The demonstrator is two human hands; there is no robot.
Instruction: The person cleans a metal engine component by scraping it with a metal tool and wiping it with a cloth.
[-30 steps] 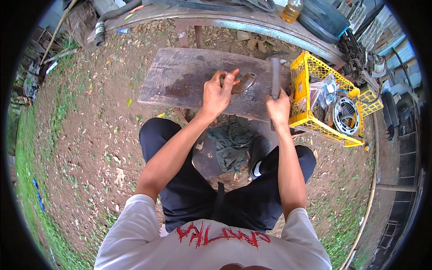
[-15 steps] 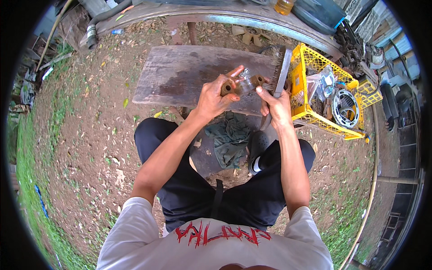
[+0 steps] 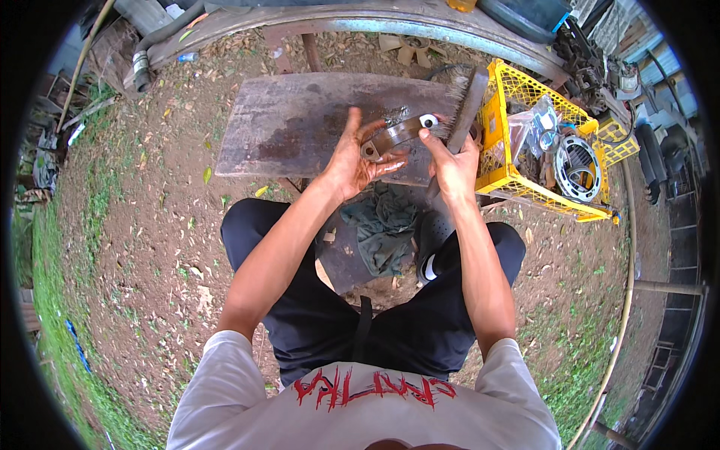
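Note:
A curved metal part (image 3: 397, 135), like a bearing cap with a round hole at each end, is raised over the plank bench. Its right end sits by the thumb of my right hand (image 3: 455, 169), which also grips a wire brush (image 3: 469, 105) with a long dark back. The bristles face left, toward the part. My left hand (image 3: 349, 161) has its dirty fingers spread around the part's left end, without closing on it. Beneath the hands is the worn plank bench (image 3: 277, 127), marked with dark wet patches.
On the right stands a yellow crate (image 3: 491, 139) holding plastic bags and a round metal ring part (image 3: 577, 169). A dark green rag (image 3: 382, 232) lies between my legs, near a shoe (image 3: 431, 244). A larger wooden table (image 3: 360, 19) runs across the back.
My left fingers have loosened from the part's left end and spread apart. The part has turned, with its smooth curved face now showing. The right hand keeps its hold on the brush.

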